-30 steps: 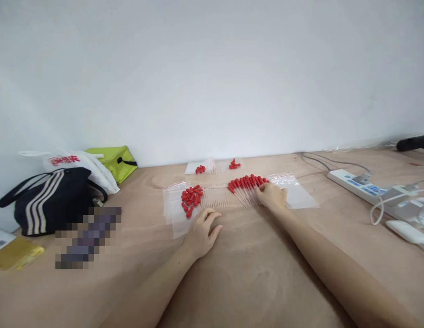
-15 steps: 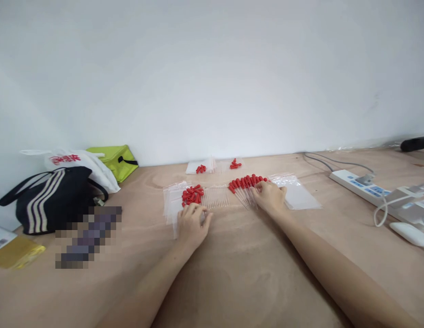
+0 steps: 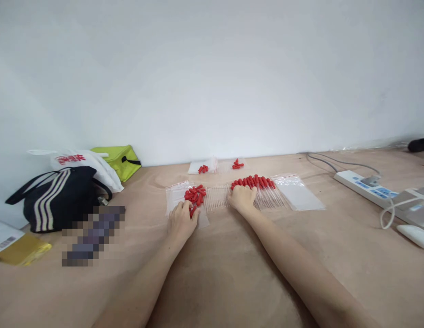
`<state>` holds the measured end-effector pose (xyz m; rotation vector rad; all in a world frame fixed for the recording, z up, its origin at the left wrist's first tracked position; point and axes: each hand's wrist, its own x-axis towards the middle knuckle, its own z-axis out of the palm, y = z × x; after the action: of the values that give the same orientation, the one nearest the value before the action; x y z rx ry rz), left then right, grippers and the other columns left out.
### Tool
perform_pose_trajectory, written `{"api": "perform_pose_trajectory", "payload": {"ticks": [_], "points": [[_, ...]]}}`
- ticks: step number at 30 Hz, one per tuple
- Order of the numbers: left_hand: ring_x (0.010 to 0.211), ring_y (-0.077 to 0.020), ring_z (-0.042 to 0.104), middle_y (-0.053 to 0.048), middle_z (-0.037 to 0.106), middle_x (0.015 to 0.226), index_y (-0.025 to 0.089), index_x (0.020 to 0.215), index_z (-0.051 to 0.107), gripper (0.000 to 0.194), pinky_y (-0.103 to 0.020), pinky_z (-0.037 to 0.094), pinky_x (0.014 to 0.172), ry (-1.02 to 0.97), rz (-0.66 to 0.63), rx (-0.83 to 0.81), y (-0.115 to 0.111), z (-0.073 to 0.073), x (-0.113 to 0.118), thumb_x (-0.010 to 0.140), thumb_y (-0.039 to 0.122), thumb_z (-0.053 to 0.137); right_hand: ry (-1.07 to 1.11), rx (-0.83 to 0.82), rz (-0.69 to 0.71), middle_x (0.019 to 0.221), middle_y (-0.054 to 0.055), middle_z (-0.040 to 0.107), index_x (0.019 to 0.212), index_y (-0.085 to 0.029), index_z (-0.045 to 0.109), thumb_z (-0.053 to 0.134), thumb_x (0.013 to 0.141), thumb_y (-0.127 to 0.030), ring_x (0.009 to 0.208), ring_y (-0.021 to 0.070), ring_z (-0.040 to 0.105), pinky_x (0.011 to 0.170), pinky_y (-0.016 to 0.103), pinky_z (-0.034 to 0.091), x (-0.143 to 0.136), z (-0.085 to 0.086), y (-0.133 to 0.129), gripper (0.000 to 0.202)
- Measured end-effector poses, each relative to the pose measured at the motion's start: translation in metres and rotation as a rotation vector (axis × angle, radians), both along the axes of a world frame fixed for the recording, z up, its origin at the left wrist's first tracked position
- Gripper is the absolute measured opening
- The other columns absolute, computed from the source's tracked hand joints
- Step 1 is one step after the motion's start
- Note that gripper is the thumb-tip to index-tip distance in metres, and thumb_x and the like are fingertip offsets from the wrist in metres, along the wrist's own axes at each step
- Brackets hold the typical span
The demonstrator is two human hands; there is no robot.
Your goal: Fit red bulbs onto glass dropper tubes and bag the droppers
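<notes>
My left hand [image 3: 179,224] is closed, with thumb and fingers on a red rubber bulb [image 3: 193,210] at the near side of a loose pile of red bulbs [image 3: 197,193]. The pile lies on clear zip bags [image 3: 174,193]. Right of it, a row of thin clear pipette tubes [image 3: 217,197] lies side by side. My right hand [image 3: 243,198] is at that row's right end, its fingers curled; what they hold is hidden. Just beyond and to its right are several droppers [image 3: 269,197] fitted with red bulbs, fanned out beside another clear zip bag [image 3: 300,193].
Near the wall lie two small groups of red bulbs [image 3: 237,164] with more bags and tubes. On the left are a black striped bag [image 3: 61,200], a white plastic bag [image 3: 102,175], a green pouch [image 3: 125,164] and a yellow packet [image 3: 23,250]. A power strip [image 3: 357,182] with cables lies right.
My right hand has moved left from the bulbed droppers to the end of the tube row. My left hand has closed on a red bulb. The view has shifted slightly.
</notes>
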<state>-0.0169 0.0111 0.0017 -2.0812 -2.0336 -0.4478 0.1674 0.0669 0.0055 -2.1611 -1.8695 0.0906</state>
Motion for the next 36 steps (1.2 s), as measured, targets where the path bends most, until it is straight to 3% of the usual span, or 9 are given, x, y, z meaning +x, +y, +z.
{"api": "perform_pose_trajectory", "payload": {"ticks": [7, 9, 12, 15, 18, 21, 23, 26, 36], "points": [[0.079, -0.0261, 0.057, -0.009, 0.062, 0.084, 0.014, 0.092, 0.056, 0.015, -0.035, 0.038, 0.068, 0.125, -0.006, 0.066, -0.002, 0.005, 0.003, 0.083, 0.023, 0.048, -0.058, -0.034, 0.047, 0.086, 0.017, 0.064, 0.083, -0.01, 0.066, 0.042, 0.076, -0.014, 0.088, 0.0264, 0.053, 0.08, 0.04, 0.022, -0.007, 0.003, 0.001, 0.025], [0.079, -0.0264, 0.056, -0.01, 0.061, 0.085, 0.013, 0.097, 0.056, 0.019, -0.036, 0.039, 0.069, 0.129, -0.07, 0.161, -0.003, 0.003, 0.006, 0.084, 0.023, 0.046, -0.071, -0.029, 0.058, 0.086, 0.017, 0.064, 0.083, -0.009, 0.065, 0.041, 0.075, -0.01, 0.089, 0.027, 0.052, 0.079, 0.04, 0.023, -0.008, 0.006, -0.001, 0.025], [0.076, -0.0223, 0.054, -0.009, 0.057, 0.083, 0.013, 0.102, 0.056, 0.024, -0.032, 0.042, 0.068, 0.014, -0.274, 0.274, -0.007, -0.005, 0.012, 0.087, 0.023, 0.041, -0.08, 0.026, 0.079, 0.092, 0.019, 0.061, 0.09, -0.007, 0.06, 0.038, 0.078, -0.011, 0.091, 0.0271, 0.05, 0.078, 0.039, 0.026, 0.001, 0.006, -0.01, 0.026], [0.07, -0.0173, 0.052, -0.005, 0.05, 0.076, 0.015, 0.092, 0.059, 0.022, -0.028, 0.044, 0.066, -0.194, -0.475, 0.263, -0.014, -0.012, 0.023, 0.088, 0.022, 0.038, 0.019, 0.183, 0.261, 0.092, 0.017, 0.059, 0.092, -0.008, 0.055, 0.034, 0.081, -0.012, 0.086, 0.0233, 0.051, 0.073, 0.033, 0.032, 0.024, -0.003, -0.029, 0.024], [0.073, -0.0162, 0.051, -0.004, 0.05, 0.078, 0.017, 0.084, 0.058, 0.018, -0.028, 0.045, 0.067, -0.346, -0.596, 0.148, -0.023, -0.012, 0.036, 0.086, 0.019, 0.041, 0.249, 0.27, 0.496, 0.081, 0.009, 0.06, 0.092, -0.013, 0.052, 0.03, 0.084, -0.014, 0.073, 0.0183, 0.053, 0.066, 0.028, 0.036, 0.053, -0.018, -0.054, 0.024], [0.078, -0.0164, 0.052, -0.004, 0.055, 0.082, 0.017, 0.082, 0.057, 0.014, -0.029, 0.044, 0.071, -0.432, -0.688, 0.036, -0.028, -0.009, 0.044, 0.085, 0.017, 0.044, 0.34, 0.345, 0.629, 0.093, 0.01, 0.06, 0.105, -0.016, 0.05, 0.032, 0.084, -0.014, 0.082, 0.0185, 0.054, 0.07, 0.03, 0.037, 0.074, -0.028, -0.077, 0.028], [0.078, -0.0166, 0.054, -0.004, 0.058, 0.08, 0.018, 0.081, 0.056, 0.011, -0.03, 0.044, 0.071, -0.469, -0.709, -0.012, -0.029, -0.007, 0.046, 0.084, 0.017, 0.045, 0.339, 0.349, 0.686, 0.093, 0.009, 0.06, 0.108, -0.019, 0.051, 0.032, 0.083, -0.011, 0.082, 0.0179, 0.054, 0.073, 0.032, 0.036, 0.078, -0.029, -0.087, 0.032], [0.077, -0.0164, 0.054, -0.002, 0.06, 0.079, 0.018, 0.081, 0.055, 0.01, -0.029, 0.044, 0.07, -0.487, -0.691, -0.035, -0.028, -0.008, 0.043, 0.085, 0.02, 0.046, 0.34, 0.309, 0.726, 0.082, 0.005, 0.06, 0.097, -0.019, 0.056, 0.033, 0.083, -0.009, 0.073, 0.0152, 0.053, 0.074, 0.033, 0.032, 0.073, -0.025, -0.094, 0.029], [0.075, -0.0164, 0.055, -0.002, 0.063, 0.078, 0.018, 0.083, 0.057, 0.011, -0.028, 0.042, 0.069, -0.446, -0.672, 0.012, -0.027, -0.01, 0.042, 0.085, 0.023, 0.048, 0.349, 0.243, 0.713, 0.08, 0.004, 0.061, 0.093, -0.018, 0.058, 0.037, 0.086, -0.016, 0.073, 0.0138, 0.053, 0.074, 0.032, 0.027, 0.061, -0.02, -0.097, 0.022]]}}
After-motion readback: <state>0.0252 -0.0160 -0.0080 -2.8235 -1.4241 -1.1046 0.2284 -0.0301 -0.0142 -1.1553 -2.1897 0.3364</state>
